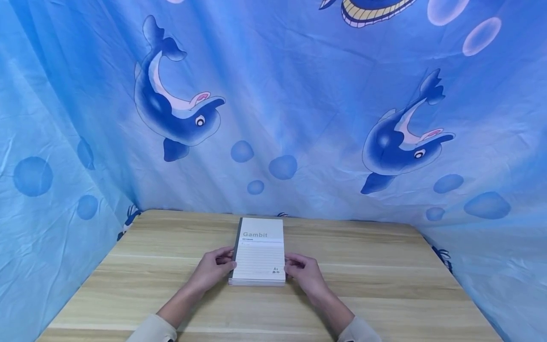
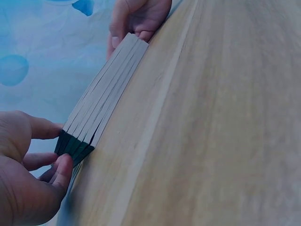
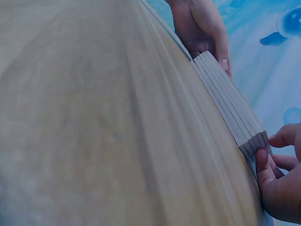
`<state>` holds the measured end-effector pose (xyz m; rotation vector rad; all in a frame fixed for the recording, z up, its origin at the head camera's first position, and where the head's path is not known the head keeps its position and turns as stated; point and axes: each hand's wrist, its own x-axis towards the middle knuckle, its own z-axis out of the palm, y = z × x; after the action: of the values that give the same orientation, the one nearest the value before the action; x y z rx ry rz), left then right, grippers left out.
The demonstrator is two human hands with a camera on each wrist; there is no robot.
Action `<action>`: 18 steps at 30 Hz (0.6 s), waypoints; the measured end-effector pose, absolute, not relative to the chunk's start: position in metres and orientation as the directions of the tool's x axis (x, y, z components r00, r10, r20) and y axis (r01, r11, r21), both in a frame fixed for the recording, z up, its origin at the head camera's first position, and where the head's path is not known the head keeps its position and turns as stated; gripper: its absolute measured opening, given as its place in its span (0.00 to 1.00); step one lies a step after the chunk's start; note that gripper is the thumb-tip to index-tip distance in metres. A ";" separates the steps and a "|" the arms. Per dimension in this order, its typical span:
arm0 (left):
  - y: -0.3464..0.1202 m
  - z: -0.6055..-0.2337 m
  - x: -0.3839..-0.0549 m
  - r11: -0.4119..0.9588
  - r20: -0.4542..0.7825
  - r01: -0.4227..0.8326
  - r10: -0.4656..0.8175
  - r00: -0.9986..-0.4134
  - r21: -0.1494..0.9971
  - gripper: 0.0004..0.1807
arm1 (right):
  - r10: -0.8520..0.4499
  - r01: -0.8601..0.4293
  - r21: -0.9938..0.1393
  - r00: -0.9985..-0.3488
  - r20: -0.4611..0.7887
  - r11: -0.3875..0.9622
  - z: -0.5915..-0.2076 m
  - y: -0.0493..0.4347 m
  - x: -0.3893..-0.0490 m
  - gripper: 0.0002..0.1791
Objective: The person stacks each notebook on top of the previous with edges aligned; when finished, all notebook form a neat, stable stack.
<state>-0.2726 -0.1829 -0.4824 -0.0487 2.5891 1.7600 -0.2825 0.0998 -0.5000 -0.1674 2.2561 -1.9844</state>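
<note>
A stack of several notebooks (image 1: 259,259) lies on the wooden table, the top one with a white "Gambit" cover and a dark spine at the left. My left hand (image 1: 212,269) holds the spine side near the front corner, its thumb and fingers bent against the edges. On the opposite side, my right hand (image 1: 305,272) grips the stack close to its front right corner. In the left wrist view, the layered ends of the notebooks (image 2: 106,92) show, slightly fanned. The right wrist view shows the same layers of the stack (image 3: 228,101) between both hands.
The wooden table (image 1: 384,270) extends to both sides of the stack and in front of it. Behind the table and at its sides hangs a blue curtain (image 1: 273,118) printed with dolphins and bubbles.
</note>
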 end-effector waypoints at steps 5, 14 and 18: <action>-0.184 -0.484 -0.272 0.370 -0.025 -0.029 -0.015 -1.000 0.929 0.29 | -0.168 0.007 -0.989 -0.985 -0.032 0.149 -0.502 0.100 -0.282 0.25; -0.184 -0.484 -0.271 0.362 -0.017 -0.015 0.002 -1.000 0.932 0.30 | -0.172 0.023 -0.985 -0.984 -0.053 0.170 -0.503 0.102 -0.283 0.26; -0.184 -0.486 -0.270 0.366 -0.027 -0.028 -0.009 -1.000 0.930 0.30 | -0.176 0.017 -0.987 -0.983 -0.045 0.160 -0.503 0.101 -0.283 0.26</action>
<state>-0.2704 -0.1842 -0.4856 -0.0347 2.5822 1.7588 -0.2833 0.1010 -0.5034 -0.1579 2.2745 -1.9375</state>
